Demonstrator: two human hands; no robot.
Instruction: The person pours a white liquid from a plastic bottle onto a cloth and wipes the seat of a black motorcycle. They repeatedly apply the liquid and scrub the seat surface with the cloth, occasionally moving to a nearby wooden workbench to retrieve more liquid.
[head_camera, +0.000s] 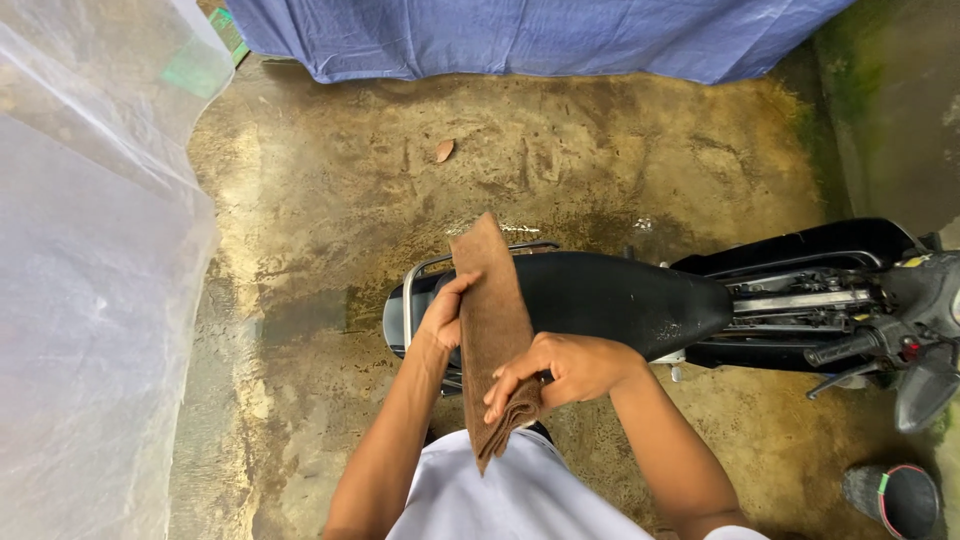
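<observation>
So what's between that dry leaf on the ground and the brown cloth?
Head view: only bare, wet stained concrete floor lies between the leaf and the brown cloth; nothing else sits there.

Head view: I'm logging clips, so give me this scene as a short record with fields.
left hand: fingers on the left edge of the brown cloth
right hand: grips the cloth's bunched lower part
cloth: long folded strip, held over the black motorcycle seat
motorcycle: parked, handlebar at right
ground: wet stained concrete
surroundings: blue tarp, clear plastic sheet
</observation>
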